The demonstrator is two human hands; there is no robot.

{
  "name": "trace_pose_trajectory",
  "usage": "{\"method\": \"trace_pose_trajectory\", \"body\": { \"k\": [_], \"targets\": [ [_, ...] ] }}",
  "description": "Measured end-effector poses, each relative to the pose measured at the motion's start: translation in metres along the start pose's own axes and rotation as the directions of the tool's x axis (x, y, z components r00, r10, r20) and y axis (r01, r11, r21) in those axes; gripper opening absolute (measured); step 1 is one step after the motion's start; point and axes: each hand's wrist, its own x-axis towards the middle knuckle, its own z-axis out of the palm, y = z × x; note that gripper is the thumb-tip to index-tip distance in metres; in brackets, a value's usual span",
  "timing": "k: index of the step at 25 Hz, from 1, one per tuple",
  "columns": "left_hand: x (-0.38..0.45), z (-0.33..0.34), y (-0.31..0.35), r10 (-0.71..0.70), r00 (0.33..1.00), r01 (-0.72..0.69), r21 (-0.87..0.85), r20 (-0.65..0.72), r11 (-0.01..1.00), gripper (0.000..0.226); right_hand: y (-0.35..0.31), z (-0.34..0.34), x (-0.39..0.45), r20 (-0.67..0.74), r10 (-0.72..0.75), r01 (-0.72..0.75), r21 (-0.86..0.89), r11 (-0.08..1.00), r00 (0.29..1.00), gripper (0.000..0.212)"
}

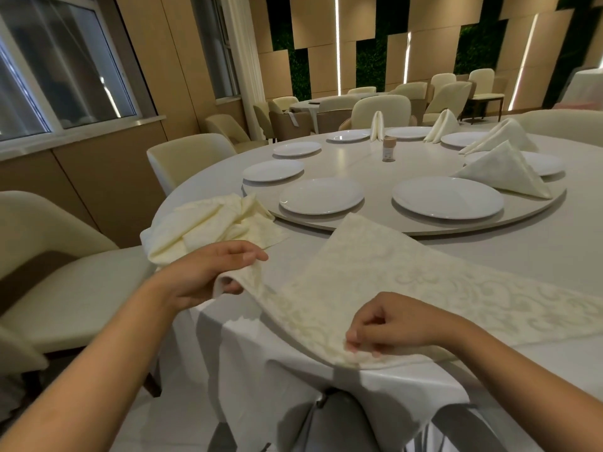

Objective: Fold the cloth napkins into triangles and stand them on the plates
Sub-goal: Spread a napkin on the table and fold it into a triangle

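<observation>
Round tabletop (538, 256) w/ white cloth, in a dining room w/ beige wall panels, lit vertical strips, windows at left, cream chairs (186, 156) around it. Turntable (359, 177) sits at the tabletop's centre carrying white plates (321, 195); four folded napkins (504, 172) stand on plates at its far right side, the rest of the plates bare. Small brown shaker (389, 148) near turntable's middle. Crumpled pile of cream napkins (208, 226) lies just left of the turntable's near edge, on the tabletop rim.

Patterned napkin (408, 282) spread flat between turntable and the near tabletop edge, its left part raised off the surface. Left hand (208, 275) lifted, thumb on top & fingers curled under, pinching the napkin's left corner. Right hand (394, 324) knuckles up, fingertips bent down, pinching the near hem where it lies at the tabletop edge. Both forearms bare, reaching in from below
</observation>
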Motion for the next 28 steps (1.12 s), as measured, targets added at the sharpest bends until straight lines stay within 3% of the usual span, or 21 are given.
{"method": "trace_pose_trajectory", "body": {
  "k": [2, 5, 7, 8, 11, 13, 16, 19, 21, 25, 28],
  "targets": [
    [0.012, 0.027, 0.006, 0.0, 0.999, -0.007, -0.19, -0.034, 0.982, 0.024, 0.002, 0.002, 0.002, -0.06, 0.047, -0.033, 0.22, 0.975, 0.997, 0.023],
    [0.044, 0.046, 0.006, -0.053, 0.997, 0.013, -0.54, -0.057, 0.841, 0.034, 0.007, 0.006, 0.003, -0.2, 0.171, -0.048, 0.505, 0.862, 0.965, 0.033],
    [0.066, 0.05, 0.006, -0.028, 1.0, 0.021, -0.67, 0.001, 0.742, 0.038, 0.008, 0.006, 0.002, -0.261, 0.229, -0.048, 0.557, 0.829, 0.938, 0.039],
    [0.079, 0.053, 0.005, -0.025, 0.999, 0.033, -0.656, 0.021, 0.754, 0.036, 0.008, 0.004, 0.002, -0.29, 0.258, -0.056, 0.559, 0.827, 0.922, 0.042],
    [0.118, 0.064, -0.003, -0.127, 0.986, 0.088, -0.32, -0.105, 0.943, 0.022, 0.005, 0.002, 0.003, -0.361, 0.339, -0.117, 0.516, 0.849, 0.869, 0.046],
    [0.138, 0.074, -0.009, -0.136, 0.961, 0.127, -0.054, -0.241, 0.99, 0.022, 0.005, 0.004, 0.006, -0.398, 0.356, -0.202, 0.379, 0.903, 0.846, 0.038],
    [0.166, 0.081, -0.018, -0.027, 0.916, 0.145, 0.269, -0.4, 0.952, 0.018, 0.007, 0.007, 0.012, -0.434, 0.347, -0.293, 0.187, 0.937, 0.831, 0.025],
    [0.187, 0.083, -0.022, 0.146, 0.861, 0.214, 0.608, -0.488, 0.765, 0.031, 0.01, 0.011, 0.015, -0.503, 0.297, -0.307, 0.065, 0.949, 0.812, 0.034],
    [0.199, 0.085, -0.027, 0.205, 0.845, 0.229, 0.68, -0.495, 0.697, 0.032, 0.009, 0.015, 0.015, -0.544, 0.24, -0.291, -0.007, 0.957, 0.804, 0.036],
    [0.221, 0.088, -0.043, 0.252, 0.811, 0.151, 0.606, -0.528, 0.781, 0.03, 0.01, 0.016, 0.019, -0.606, 0.185, -0.333, -0.14, 0.933, 0.774, 0.038],
    [0.23, 0.091, -0.049, 0.266, 0.764, 0.109, 0.523, -0.588, 0.845, 0.019, 0.017, 0.013, 0.022, -0.622, 0.19, -0.334, -0.123, 0.934, 0.759, 0.037]
  ]
}}
